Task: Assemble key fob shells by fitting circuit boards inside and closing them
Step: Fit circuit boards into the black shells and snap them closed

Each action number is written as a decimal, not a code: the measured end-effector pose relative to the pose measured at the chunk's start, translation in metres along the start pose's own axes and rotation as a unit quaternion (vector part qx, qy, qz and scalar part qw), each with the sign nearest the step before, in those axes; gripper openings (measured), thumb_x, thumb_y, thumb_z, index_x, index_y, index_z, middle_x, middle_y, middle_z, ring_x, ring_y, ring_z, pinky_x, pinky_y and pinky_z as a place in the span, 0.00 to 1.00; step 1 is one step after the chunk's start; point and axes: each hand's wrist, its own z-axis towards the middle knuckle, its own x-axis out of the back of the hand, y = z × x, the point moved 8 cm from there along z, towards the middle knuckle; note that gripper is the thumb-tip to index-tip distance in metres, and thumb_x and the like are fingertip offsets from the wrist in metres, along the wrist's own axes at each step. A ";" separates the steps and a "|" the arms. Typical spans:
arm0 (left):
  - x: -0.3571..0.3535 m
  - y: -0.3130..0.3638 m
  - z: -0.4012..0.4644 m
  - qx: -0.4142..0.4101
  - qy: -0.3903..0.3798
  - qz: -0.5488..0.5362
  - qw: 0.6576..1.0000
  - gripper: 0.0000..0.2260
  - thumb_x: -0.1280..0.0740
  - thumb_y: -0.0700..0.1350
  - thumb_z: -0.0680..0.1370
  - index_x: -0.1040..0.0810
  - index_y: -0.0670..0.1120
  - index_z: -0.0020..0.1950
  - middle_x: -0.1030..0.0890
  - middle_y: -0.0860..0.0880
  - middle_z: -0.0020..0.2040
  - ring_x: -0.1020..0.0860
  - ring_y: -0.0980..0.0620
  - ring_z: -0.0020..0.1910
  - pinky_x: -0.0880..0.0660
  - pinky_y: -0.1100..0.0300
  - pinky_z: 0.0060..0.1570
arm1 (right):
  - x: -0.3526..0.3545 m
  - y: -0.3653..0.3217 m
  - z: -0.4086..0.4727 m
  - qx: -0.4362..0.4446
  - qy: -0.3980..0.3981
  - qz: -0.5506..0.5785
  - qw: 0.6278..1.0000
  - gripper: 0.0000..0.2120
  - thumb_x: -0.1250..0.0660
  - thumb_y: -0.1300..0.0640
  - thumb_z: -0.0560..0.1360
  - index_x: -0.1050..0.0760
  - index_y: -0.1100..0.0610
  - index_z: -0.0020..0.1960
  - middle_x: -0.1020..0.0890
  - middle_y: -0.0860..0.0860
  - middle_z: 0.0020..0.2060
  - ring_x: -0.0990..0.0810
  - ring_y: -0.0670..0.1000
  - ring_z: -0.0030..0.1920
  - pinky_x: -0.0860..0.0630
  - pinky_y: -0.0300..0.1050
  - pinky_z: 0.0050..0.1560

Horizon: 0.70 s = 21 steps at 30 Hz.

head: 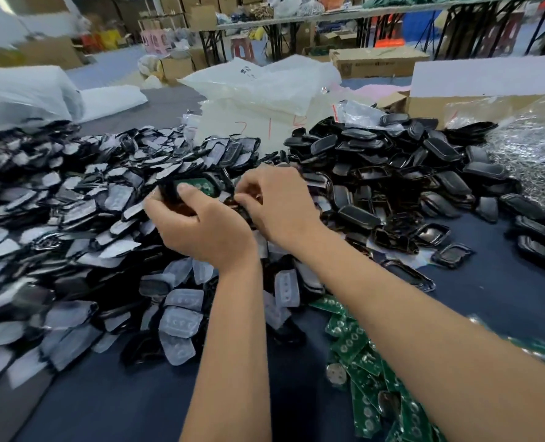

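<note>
Your left hand (pixel 201 224) is gripping a black key fob shell (pixel 182 194), fingers curled round its underside and your thumb pressing down on top near the edge of the green circuit board (pixel 201 185) that is sitting inside it. You are holding the shell above the middle of the heaps, tilted a little toward you. Your right hand (pixel 277 208) is sitting just beside it, fingers bent tightly inward and pinching at a small dark piece at the shell's right end; the blur there is making it hard to tell whether that piece is a second shell half or part of the same one.

Under and to the left of your hands, a broad pile of shell halves with pale film covers (pixel 73 212) is spreading across the dark table (pixel 131 403). To the right, a pile of bare black shell halves (pixel 402 173) is lying well apart from the first heap's far edge but meeting it near your hands. Loose green circuit boards (pixel 360 355) are lying scattered on the table beneath your right forearm. Behind the piles, clear plastic bags (pixel 258 87) and a cardboard box (pixel 379 62) are resting at the table's far side.
</note>
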 end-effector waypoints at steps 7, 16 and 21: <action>0.012 -0.002 0.023 -0.040 0.038 0.046 0.997 0.09 0.36 0.39 0.79 0.23 0.34 0.54 0.25 0.57 0.41 0.28 0.59 0.38 0.31 0.67 0.42 | -0.047 -0.018 0.023 0.024 -0.085 -0.204 0.975 0.07 0.31 0.52 0.80 0.18 0.56 0.52 0.18 0.54 0.49 0.19 0.59 0.51 0.29 0.46 0.41; 0.008 -0.002 0.018 -0.032 0.023 0.047 0.998 0.09 0.36 0.39 0.78 0.23 0.34 0.53 0.22 0.50 0.43 0.28 0.58 0.38 0.32 0.69 0.43 | -0.023 -0.013 0.011 0.029 -0.014 -0.151 0.988 0.04 0.34 0.62 0.81 0.21 0.56 0.53 0.18 0.52 0.52 0.23 0.55 0.58 0.22 0.51 0.49; -0.004 0.004 -0.004 -0.034 -0.024 0.029 0.999 0.06 0.37 0.38 0.78 0.23 0.36 0.51 0.25 0.56 0.40 0.27 0.64 0.36 0.33 0.71 0.42 | 0.032 0.032 -0.006 -0.099 0.048 0.052 0.993 0.05 0.34 0.61 0.82 0.21 0.56 0.48 0.17 0.49 0.44 0.21 0.50 0.46 0.27 0.44 0.47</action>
